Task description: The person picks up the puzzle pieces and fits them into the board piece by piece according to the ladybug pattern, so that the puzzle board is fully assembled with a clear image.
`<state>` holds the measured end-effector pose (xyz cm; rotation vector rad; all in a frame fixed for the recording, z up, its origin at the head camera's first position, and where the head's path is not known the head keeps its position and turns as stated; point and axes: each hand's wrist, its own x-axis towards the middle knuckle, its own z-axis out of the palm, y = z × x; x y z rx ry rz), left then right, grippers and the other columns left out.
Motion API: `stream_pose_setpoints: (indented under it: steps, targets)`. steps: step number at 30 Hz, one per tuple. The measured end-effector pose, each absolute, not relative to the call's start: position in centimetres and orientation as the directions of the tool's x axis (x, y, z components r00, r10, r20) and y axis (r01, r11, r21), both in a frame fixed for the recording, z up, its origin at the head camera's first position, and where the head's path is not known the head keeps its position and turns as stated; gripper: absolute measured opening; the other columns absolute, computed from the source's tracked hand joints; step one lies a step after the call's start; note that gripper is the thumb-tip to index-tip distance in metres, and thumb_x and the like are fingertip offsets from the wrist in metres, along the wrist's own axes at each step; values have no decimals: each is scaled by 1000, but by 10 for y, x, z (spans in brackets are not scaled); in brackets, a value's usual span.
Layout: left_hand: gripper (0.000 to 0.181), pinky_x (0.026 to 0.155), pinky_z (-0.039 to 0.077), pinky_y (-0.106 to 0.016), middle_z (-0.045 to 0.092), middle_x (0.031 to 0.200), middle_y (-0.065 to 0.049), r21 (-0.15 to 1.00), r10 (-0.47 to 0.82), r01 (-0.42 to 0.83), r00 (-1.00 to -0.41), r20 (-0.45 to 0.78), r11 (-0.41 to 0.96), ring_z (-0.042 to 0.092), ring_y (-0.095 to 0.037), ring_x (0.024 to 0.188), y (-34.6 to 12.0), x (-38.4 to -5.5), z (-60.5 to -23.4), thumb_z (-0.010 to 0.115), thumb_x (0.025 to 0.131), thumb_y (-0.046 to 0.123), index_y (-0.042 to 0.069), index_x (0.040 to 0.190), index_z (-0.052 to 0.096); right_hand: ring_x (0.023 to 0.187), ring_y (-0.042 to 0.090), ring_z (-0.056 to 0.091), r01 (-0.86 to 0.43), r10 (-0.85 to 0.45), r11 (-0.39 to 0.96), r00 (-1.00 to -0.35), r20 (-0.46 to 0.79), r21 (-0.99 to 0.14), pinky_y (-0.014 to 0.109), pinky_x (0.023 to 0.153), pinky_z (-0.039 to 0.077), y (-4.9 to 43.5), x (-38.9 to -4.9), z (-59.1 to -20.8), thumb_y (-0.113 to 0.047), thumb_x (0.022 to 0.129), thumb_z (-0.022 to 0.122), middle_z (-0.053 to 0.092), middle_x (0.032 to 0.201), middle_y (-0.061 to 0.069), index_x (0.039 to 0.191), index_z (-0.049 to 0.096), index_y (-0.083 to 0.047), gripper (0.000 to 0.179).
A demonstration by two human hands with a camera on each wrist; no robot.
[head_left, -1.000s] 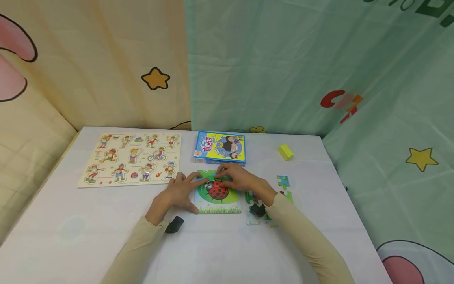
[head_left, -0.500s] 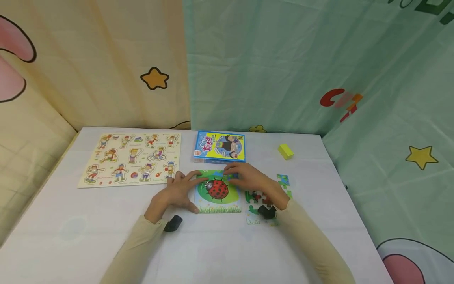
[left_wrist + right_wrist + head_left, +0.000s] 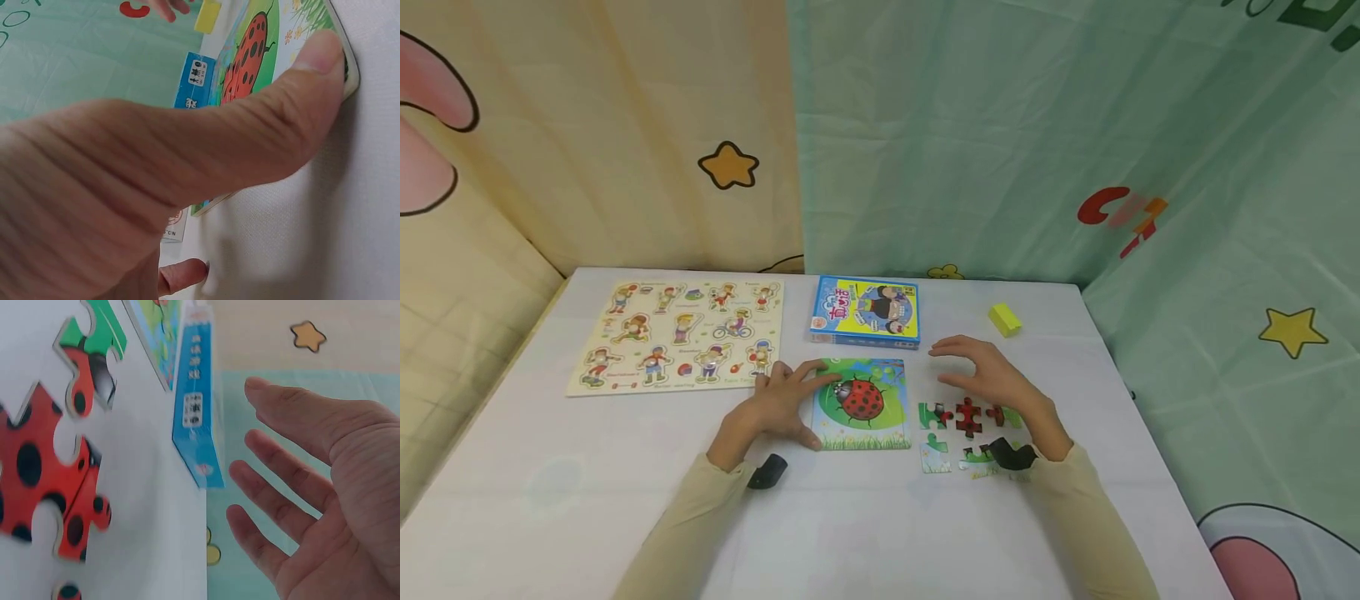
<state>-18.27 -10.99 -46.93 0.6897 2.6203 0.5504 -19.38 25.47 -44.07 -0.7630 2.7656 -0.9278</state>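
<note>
The ladybug puzzle board (image 3: 860,404) lies flat on the white table. My left hand (image 3: 778,406) rests at its left side with fingers spread: the thumb is at the near left corner and the index finger reaches over the far left part. In the left wrist view the thumb (image 3: 319,53) presses on the board's rim, beside the printed grass. To the right, my right hand (image 3: 992,379) is raised with relaxed, parted fingers and holds nothing. Below it lie several loose jigsaw pieces (image 3: 968,417), with red, black and green print; some are hidden by the hand and a black wrist device.
A blue and yellow game box (image 3: 865,311) lies behind the board. A wooden peg puzzle (image 3: 677,337) with sports figures is at the back left, a small yellow block (image 3: 1004,320) at the back right. Printed curtains (image 3: 925,142) hang behind the table.
My right hand has left the far right part of the ladybug board and moved right, uncovering the board and more pieces. My left hand has stayed in place.
</note>
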Motion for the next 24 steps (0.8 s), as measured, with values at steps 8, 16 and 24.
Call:
stream_pose_setpoints:
  steps: [8,16,24]
  targets:
    - [106,79,25,-44,30,160,-1,468,532,382,-810,-245,797,35,-31,109,-109,-181,-468,95,59,42,30,151,44,136,30,50,-347,-417,669,-907,54,-658,54,110,40,288,-186,-445,-25,88,79,61,140,7,130,66,-8,47]
    - [106,78,25,-43,30,161,-2,469,534,384,-811,-242,795,35,-30,108,-110,-182,-467,95,59,41,30,151,44,139,34,45,-254,-343,652,-939,20,-715,59,112,35,317,-175,-452,-23,90,76,54,146,12,132,64,-6,48]
    - [106,79,25,-43,30,161,-2,480,538,383,-808,-240,789,35,-30,107,-110,-181,-467,95,60,40,30,151,44,141,35,40,-202,-295,644,-955,3,-738,63,112,32,343,-169,-461,-19,89,76,52,147,14,134,63,-9,48]
